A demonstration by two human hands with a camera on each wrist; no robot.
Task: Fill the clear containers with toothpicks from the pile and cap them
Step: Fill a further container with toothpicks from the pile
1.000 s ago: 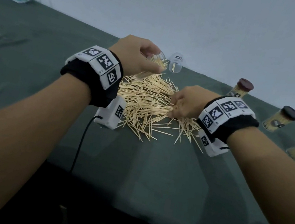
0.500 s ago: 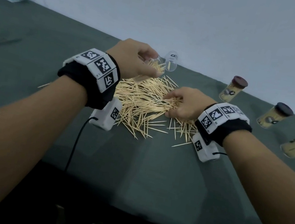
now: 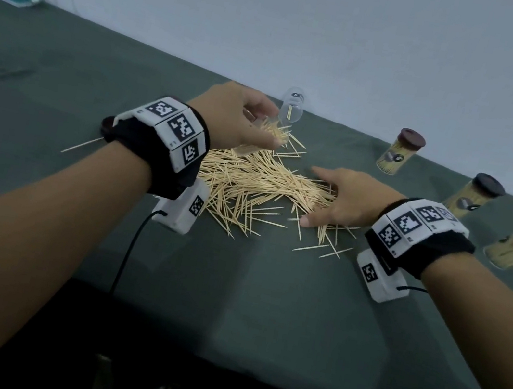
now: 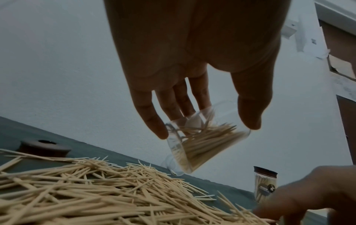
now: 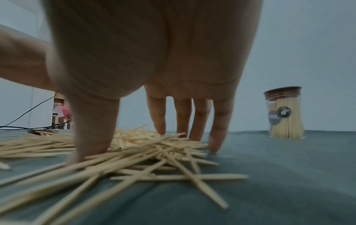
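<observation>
Your left hand (image 3: pixel 237 119) holds a small clear plastic cylinder container (image 4: pixel 200 144), partly filled with toothpicks, above the far side of the loose pile of pale wooden toothpicks (image 3: pixel 256 187). Fingers and thumb curl round its wall. The container is tilted, mouth toward the right and slightly up, closed base low and nearest the pile.

Your right hand (image 3: pixel 346 200) is spread, fingers straight, tips pressed down into the right edge of the pile on the dark green cloth-covered bench (image 3: pixel 264 298). It grips nothing yet (judgement: a rake-and-gather step, no bundle formed).

Key relation: the container mouth lies to the left of and beyond your right hand, with the pile between. Most toothpicks under the right fingers run roughly left to right, close to the container's long axis, so a gathered bundle should need little turning. The right hand is the nearer to the loose picks; the left only presents the mouth.

Other items: a second clear empty container (image 3: pixel 292 108) lies just beyond the left hand near the bench's far edge. Three filled containers with dark brown caps (image 3: pixel 400 151) stand along the far right edge. A loose dark brown cap (image 4: pixel 44 147) sits on the bench left of the pile.
</observation>
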